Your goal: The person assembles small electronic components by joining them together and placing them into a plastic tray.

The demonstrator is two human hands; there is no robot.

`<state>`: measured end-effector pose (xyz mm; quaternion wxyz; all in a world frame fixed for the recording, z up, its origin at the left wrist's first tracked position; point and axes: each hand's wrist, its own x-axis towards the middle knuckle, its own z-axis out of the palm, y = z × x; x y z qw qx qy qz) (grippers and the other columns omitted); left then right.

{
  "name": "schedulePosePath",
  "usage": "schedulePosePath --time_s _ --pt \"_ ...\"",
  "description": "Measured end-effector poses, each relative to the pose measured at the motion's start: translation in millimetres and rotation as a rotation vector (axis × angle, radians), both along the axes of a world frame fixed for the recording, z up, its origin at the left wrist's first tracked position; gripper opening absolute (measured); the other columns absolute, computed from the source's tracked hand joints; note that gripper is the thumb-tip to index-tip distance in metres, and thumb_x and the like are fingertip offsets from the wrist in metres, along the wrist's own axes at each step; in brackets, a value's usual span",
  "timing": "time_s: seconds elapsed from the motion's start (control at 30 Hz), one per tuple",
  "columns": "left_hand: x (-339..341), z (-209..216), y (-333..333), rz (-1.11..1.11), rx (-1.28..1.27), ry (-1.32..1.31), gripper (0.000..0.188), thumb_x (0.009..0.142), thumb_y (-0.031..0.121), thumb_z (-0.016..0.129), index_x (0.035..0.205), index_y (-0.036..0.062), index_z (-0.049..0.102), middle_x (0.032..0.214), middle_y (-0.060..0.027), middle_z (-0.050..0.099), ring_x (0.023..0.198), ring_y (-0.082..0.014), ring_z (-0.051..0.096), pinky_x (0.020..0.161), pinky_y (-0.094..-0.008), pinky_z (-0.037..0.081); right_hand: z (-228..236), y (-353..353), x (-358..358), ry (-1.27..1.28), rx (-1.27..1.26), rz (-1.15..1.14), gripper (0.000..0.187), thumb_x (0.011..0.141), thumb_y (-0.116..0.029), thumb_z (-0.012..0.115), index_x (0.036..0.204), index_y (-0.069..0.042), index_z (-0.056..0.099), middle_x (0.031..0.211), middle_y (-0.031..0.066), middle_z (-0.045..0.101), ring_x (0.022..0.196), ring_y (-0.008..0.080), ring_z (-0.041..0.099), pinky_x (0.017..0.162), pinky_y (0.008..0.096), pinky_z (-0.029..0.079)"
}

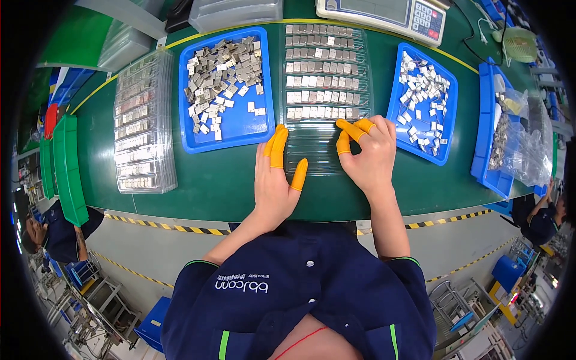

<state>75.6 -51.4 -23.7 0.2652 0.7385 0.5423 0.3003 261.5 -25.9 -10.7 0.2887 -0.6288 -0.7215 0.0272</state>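
Observation:
A clear plastic tray with ridged slots lies in front of me; several upper rows hold small silver-and-white metal connector parts, and its nearest slots are bare. My left hand rests at the tray's left edge, fingers stretched out and thumb apart, holding nothing I can see. Over the tray's right side, just below the lowest filled row, is my right hand, fingers bent and thumb a little apart from the index finger; no part shows between them. Yellow finger cots cover several fingertips on both hands.
A blue tray of loose metal parts stands left, another blue tray of small white pieces right. Stacked clear trays stand farther left. A scale sits at the back, a blue bin far right. Co-workers appear at both sides.

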Motion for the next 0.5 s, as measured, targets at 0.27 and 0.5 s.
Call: schedulePosePath --time_s 0.27,0.5 --pt "-0.1 0.9 0.4 -0.001 -0.014 -0.016 0.058 0.082 0.012 0.061 0.130 -0.0048 0.033 0.131 -0.0218 0.039 0.120 -0.0423 0.036 0.104 -0.0475 0.026 1.2 -3.2 2.7 0.024 0.036 -0.056 0.022 0.058 -0.011 0.067 0.077 0.000 0.069 0.074 0.0093 0.061 0.081 0.0234 0.053 0.080 0.0366 0.040" --pt "0.3 1.5 0.5 -0.006 -0.003 0.011 0.057 0.082 0.011 0.060 0.129 -0.0057 0.034 0.131 -0.0220 0.038 0.120 -0.0419 0.036 0.104 -0.0467 0.027 -1.7 -5.8 6.7 0.015 0.018 -0.086 0.020 0.059 -0.010 0.066 0.076 0.001 0.068 0.072 0.0088 0.060 0.078 0.0241 0.053 0.079 0.0366 0.040"
